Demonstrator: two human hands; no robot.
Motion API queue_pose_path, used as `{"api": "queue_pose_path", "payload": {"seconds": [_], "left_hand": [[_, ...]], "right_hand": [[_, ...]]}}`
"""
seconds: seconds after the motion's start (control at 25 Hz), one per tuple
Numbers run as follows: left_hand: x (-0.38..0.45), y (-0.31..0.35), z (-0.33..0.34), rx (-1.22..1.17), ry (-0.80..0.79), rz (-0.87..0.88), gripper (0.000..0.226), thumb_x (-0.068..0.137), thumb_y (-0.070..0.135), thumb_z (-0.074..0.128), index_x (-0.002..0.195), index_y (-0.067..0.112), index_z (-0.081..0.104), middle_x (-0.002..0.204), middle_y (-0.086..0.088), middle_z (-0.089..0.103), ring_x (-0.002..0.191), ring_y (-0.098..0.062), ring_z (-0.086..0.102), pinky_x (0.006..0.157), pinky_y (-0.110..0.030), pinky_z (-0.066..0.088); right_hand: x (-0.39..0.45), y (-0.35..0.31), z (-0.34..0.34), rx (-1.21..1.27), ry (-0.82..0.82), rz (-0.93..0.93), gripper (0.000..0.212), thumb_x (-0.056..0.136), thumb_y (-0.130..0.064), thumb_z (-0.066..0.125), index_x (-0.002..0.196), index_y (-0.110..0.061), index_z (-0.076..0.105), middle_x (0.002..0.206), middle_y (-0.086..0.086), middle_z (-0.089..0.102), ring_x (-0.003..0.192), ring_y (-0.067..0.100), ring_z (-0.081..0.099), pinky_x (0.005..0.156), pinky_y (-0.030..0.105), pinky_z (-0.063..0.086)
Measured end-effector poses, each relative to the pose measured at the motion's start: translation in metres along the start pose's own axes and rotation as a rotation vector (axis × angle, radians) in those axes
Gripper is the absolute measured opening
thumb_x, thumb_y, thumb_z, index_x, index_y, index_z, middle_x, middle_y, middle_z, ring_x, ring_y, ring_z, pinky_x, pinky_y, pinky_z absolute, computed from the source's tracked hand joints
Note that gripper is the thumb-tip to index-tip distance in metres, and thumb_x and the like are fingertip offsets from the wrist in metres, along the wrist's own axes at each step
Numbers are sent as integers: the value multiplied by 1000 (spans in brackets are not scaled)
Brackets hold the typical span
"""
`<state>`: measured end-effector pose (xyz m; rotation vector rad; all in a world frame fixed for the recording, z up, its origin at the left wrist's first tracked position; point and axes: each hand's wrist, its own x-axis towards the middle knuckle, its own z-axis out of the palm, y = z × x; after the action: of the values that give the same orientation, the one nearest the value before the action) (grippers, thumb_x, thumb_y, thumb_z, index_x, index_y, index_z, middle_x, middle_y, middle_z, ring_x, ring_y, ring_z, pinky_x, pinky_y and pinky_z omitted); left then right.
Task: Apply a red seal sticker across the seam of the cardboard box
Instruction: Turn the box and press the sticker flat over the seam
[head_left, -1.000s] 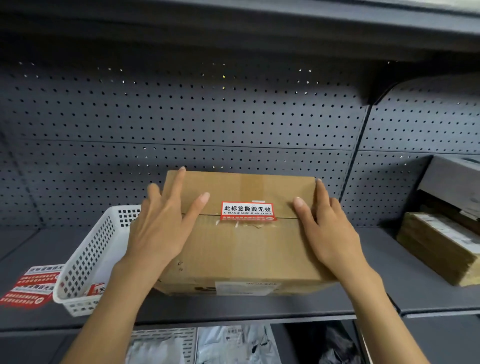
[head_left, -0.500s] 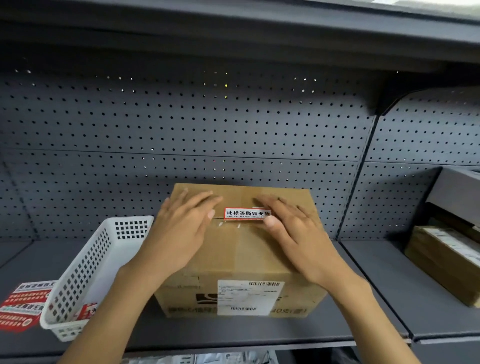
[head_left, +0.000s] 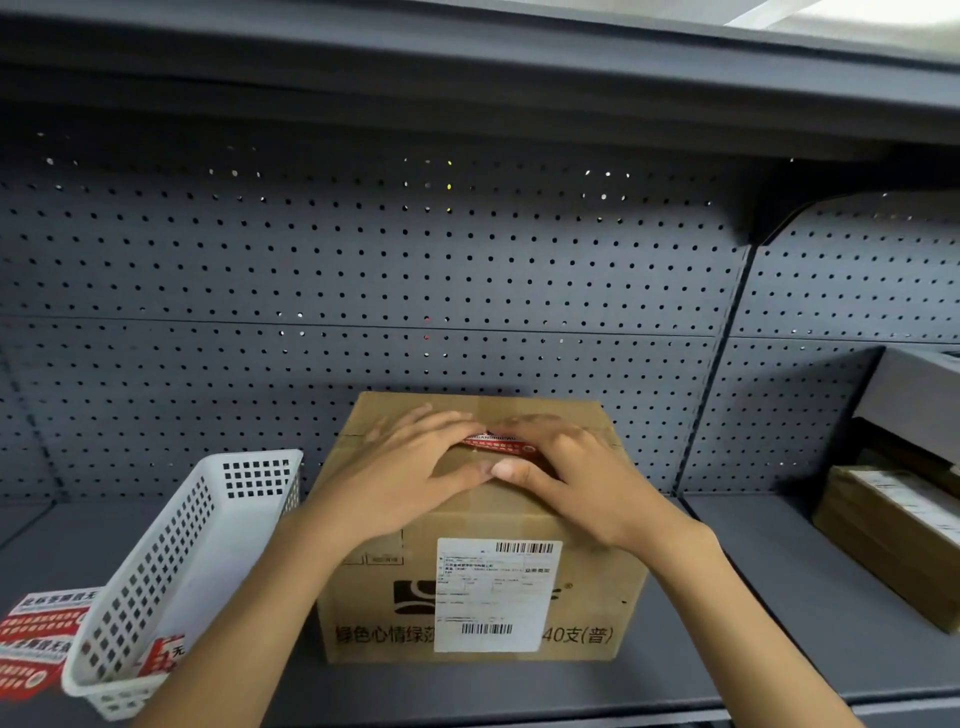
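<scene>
A brown cardboard box (head_left: 483, 540) with a white shipping label on its front stands on the grey shelf. The red seal sticker (head_left: 498, 444) lies across the seam on the box's top, mostly hidden by fingers. My left hand (head_left: 410, 473) rests flat on the top with its fingers spread over the sticker's left end. My right hand (head_left: 566, 478) lies flat beside it, fingers over the sticker's right end. The two thumbs nearly touch in front of the sticker. Neither hand grips anything.
A white perforated basket (head_left: 171, 561) stands left of the box, with a red sticker inside. A sheet of red stickers (head_left: 41, 639) lies at the far left. Stacked brown cartons (head_left: 893, 535) sit at the right. A perforated back panel and an upper shelf close in the space.
Both hands slid inward from the box's sides onto the sticker and now cover most of it. The view has drawn back, showing more of the box's front.
</scene>
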<state>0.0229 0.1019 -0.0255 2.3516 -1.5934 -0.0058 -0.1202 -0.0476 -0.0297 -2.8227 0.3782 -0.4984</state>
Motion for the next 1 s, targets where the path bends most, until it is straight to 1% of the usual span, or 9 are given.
{"api": "queue_pose_path", "payload": {"seconds": [0.12, 0.28, 0.48, 0.56, 0.68, 0.76, 0.8, 0.88, 1.0], "left_hand": [[-1, -3, 3, -22, 75, 80, 60, 93, 63, 35, 148, 38, 31, 157, 21, 28, 148, -3, 12, 118, -38, 16], [-5, -9, 3, -42, 163, 154, 49, 96, 57, 37, 141, 40, 44, 149, 26, 39, 144, 4, 18, 107, -23, 19], [-4, -11, 5, -44, 271, 228, 36, 95, 49, 47, 127, 39, 61, 136, 26, 54, 124, 19, 24, 92, 4, 13], [-5, -10, 5, -57, 291, 254, 32, 96, 44, 51, 123, 35, 65, 128, 24, 61, 118, 20, 27, 89, 11, 11], [-5, -9, 4, -78, 319, 254, 29, 96, 38, 53, 120, 32, 69, 121, 20, 67, 117, 16, 41, 91, 7, 22], [-7, -9, 6, -48, 350, 239, 29, 96, 39, 52, 115, 30, 72, 117, 18, 71, 115, 7, 55, 96, -4, 34], [-9, -10, 7, -9, 377, 229, 31, 96, 41, 49, 113, 30, 73, 114, 17, 72, 113, 1, 61, 97, -15, 42], [-18, -11, 9, 55, 427, 192, 40, 95, 46, 40, 108, 32, 75, 111, 17, 74, 106, -6, 67, 90, -28, 52], [-29, -17, 12, 61, 447, 160, 45, 96, 47, 35, 110, 32, 75, 112, 16, 74, 104, -2, 68, 78, -26, 54]], "right_hand": [[-2, -2, -2, -59, 36, -31, 63, 86, -73, 33, 133, -37, 55, 137, -15, 60, 129, 7, 51, 107, 31, 38], [-2, -2, -1, -104, 87, -80, 60, 88, -71, 35, 128, -36, 62, 129, -17, 66, 126, 1, 53, 106, 32, 42], [0, 5, 6, -116, 192, -125, 49, 91, -63, 41, 114, -33, 72, 115, -19, 72, 117, -1, 58, 95, 32, 50], [0, 6, 7, -109, 208, -126, 47, 92, -61, 42, 111, -33, 74, 113, -19, 73, 115, -1, 59, 91, 32, 52], [0, 2, 6, -148, 212, -110, 49, 93, -62, 38, 110, -33, 73, 110, -18, 74, 112, 2, 62, 86, 32, 54], [-3, -3, 4, -205, 214, -94, 54, 93, -63, 32, 112, -32, 72, 110, -15, 74, 111, 6, 64, 82, 30, 54], [-6, -4, 2, -224, 207, -83, 56, 93, -63, 29, 114, -33, 70, 113, -15, 74, 113, 7, 64, 81, 26, 52], [-16, -2, 0, -221, 169, -63, 56, 93, -63, 27, 122, -34, 66, 124, -16, 69, 119, 6, 60, 81, 22, 45], [-33, 8, -4, -150, 141, -39, 56, 94, -61, 26, 129, -34, 60, 134, -20, 62, 126, 3, 54, 88, 26, 50]]}}
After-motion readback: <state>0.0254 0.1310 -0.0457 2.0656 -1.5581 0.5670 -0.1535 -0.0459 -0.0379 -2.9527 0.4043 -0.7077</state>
